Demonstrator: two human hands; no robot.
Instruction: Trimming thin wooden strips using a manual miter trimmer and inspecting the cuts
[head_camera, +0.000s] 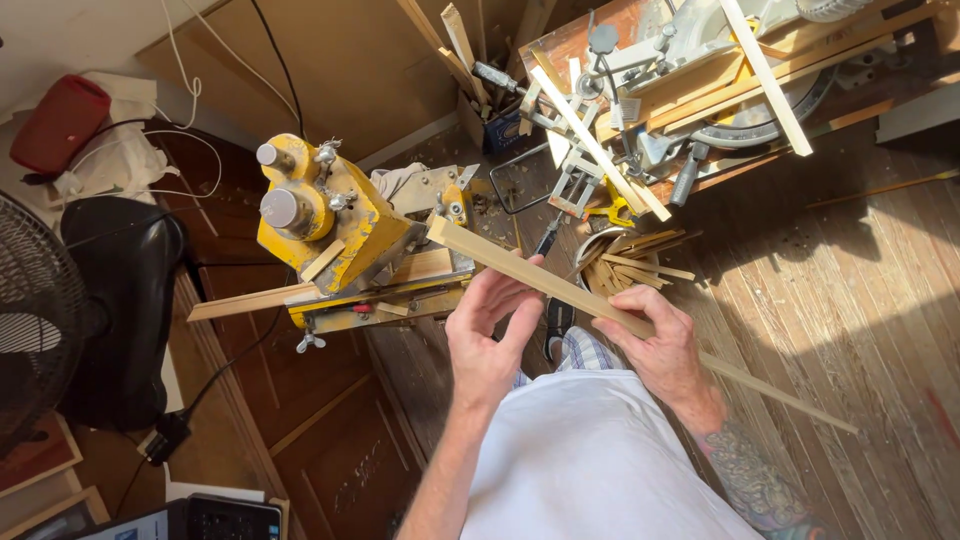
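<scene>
A long pale wooden strip (560, 285) runs diagonally from the yellow machine down to the lower right. My left hand (492, 330) cups it from below near its upper end, fingers curled against its edge. My right hand (652, 335) is closed around the strip farther down its length. The strip's upper end sits just at the yellow machine (335, 235), which has two grey round knobs on top and a wooden piece clamped in it.
A mitre saw (720, 90) with wood strips across it stands at the upper right. A bucket of offcuts (635, 265) sits below it. A fan (35, 320), a black seat (120, 290) and a red cylinder (60, 125) are at the left. Cables trail along the floor.
</scene>
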